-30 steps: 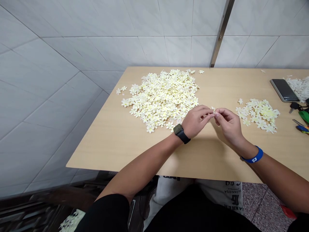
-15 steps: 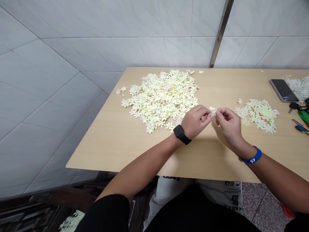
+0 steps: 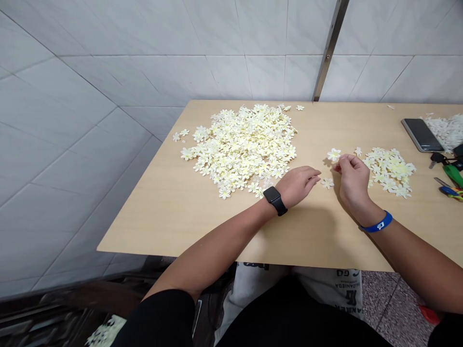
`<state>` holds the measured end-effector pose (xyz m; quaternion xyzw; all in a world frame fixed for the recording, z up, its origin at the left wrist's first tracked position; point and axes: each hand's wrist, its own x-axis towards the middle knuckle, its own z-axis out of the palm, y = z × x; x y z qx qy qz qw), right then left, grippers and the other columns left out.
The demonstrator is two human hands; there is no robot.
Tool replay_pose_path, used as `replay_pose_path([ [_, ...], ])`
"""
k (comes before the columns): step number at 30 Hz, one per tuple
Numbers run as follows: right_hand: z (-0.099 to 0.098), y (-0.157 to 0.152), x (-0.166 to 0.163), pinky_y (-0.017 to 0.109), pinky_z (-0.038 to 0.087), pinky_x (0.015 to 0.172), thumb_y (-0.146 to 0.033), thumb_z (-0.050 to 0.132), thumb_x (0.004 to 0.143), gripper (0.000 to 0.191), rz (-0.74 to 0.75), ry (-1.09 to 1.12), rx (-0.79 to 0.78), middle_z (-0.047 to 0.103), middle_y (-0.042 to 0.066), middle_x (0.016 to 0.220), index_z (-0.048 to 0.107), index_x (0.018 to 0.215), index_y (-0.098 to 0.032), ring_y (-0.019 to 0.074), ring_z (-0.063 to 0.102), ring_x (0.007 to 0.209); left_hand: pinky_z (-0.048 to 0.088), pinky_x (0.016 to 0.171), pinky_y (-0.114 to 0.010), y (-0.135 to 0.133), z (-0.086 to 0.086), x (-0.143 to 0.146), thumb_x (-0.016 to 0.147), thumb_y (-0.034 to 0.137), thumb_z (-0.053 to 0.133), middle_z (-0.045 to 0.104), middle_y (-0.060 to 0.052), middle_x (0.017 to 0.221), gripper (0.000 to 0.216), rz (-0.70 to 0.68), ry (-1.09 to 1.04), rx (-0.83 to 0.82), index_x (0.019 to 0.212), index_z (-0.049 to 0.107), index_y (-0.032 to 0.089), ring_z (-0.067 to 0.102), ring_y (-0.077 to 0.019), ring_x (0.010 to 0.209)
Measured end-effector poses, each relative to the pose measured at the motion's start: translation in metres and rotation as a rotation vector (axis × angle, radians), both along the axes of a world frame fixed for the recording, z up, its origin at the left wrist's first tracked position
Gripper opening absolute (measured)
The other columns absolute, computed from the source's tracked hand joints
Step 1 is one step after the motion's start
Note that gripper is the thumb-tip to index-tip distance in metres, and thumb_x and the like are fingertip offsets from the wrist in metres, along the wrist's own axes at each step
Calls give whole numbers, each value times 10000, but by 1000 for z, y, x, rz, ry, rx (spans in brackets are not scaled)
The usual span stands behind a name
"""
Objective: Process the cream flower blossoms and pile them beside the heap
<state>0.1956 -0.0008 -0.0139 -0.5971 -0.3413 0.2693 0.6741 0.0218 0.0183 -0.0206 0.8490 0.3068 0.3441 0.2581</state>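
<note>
My right hand has its fingers pinched together at a white flower with a yellow centre, held a little above the table. My left hand lies low over the table with its fingers stretched out and nothing visible in them. Just beyond its fingertips is a single pale flower on the tabletop. A large heap of small white-yellow flowers spreads to the left of both hands. On the other side, beside my right hand, is a smaller pile of similar flowers.
The wooden tabletop meets a tiled wall. At the right lie a phone, a mound of small white pieces, a black key and scissors. More pale flowers are down at lower left.
My hands have moved apart. The right hand has shifted right with a flower at its fingertips, while the left hand's fingers have straightened. A single flower now shows between the hands.
</note>
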Motion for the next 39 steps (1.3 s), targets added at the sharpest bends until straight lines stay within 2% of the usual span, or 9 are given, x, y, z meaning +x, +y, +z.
replay_pose_path([
  [3, 7, -8, -6, 269, 493, 693, -216, 676, 854, 103, 14, -61, 115, 600, -27, 705, 636, 760, -214, 111, 580, 676, 551, 895, -316, 4, 3, -4, 1023, 220, 506, 776, -78, 1076, 237, 149, -108, 5, 1068, 729, 152, 708, -185, 979],
  [5, 8, -18, -18, 279, 518, 677, -288, 710, 859, 109, 182, -13, 121, 630, -22, 741, 643, 806, -220, 117, 605, 666, 553, 864, -305, 7, 6, -9, 1018, 210, 500, 775, -72, 1062, 235, 235, -173, -1, 1064, 725, 160, 707, -180, 971],
  [8, -2, -29, -38, 315, 565, 707, -403, 762, 835, 214, 529, 163, -19, 675, -4, 778, 651, 836, -220, 139, 652, 688, 551, 813, -279, 9, 11, -13, 1005, 177, 485, 772, -62, 1039, 239, 288, -242, -26, 1071, 714, 169, 712, -164, 958],
  [10, -13, -24, -40, 335, 578, 783, -429, 785, 813, 248, 618, 186, -82, 693, 7, 793, 663, 831, -214, 151, 675, 750, 547, 803, -275, 9, 12, -14, 999, 169, 481, 771, -59, 1031, 239, 301, -275, -31, 1074, 708, 173, 717, -160, 959],
  [12, -21, -9, -28, 322, 570, 817, -396, 804, 787, 234, 517, 173, -59, 694, 10, 793, 669, 794, -206, 146, 672, 776, 545, 802, -278, 9, 13, -14, 1003, 174, 472, 770, -60, 1038, 244, 311, -292, -37, 1079, 704, 178, 720, -161, 969],
  [17, -15, 32, 29, 253, 520, 708, -208, 729, 805, 176, -12, 90, 69, 613, -13, 690, 616, 673, -184, 98, 599, 661, 543, 767, -278, 11, 8, -12, 990, 187, 509, 767, -57, 1039, 215, 318, -278, -77, 1078, 704, 179, 714, -159, 927],
  [19, -7, 32, 36, 234, 479, 637, -154, 692, 811, 157, -52, 51, 69, 596, -16, 667, 624, 671, -178, 89, 564, 621, 542, 763, -274, 11, 6, -11, 983, 192, 534, 764, -53, 1024, 191, 301, -254, -58, 1060, 709, 178, 701, -153, 904],
  [27, 12, -16, -20, 256, 417, 550, -354, 759, 844, 195, 472, 38, 23, 563, -20, 639, 664, 765, -203, 106, 501, 572, 560, 754, -237, -1, 11, -5, 985, 240, 609, 748, -54, 1051, 162, 140, -188, 42, 1081, 722, 177, 677, -124, 877],
  [39, 16, -23, -24, 286, 383, 569, -493, 846, 770, 323, 593, 86, -3, 543, -19, 603, 687, 745, -213, 123, 465, 572, 571, 799, -258, -2, 11, -6, 968, 231, 650, 761, -38, 987, 102, 139, -169, 74, 989, 739, 186, 683, -129, 865],
])
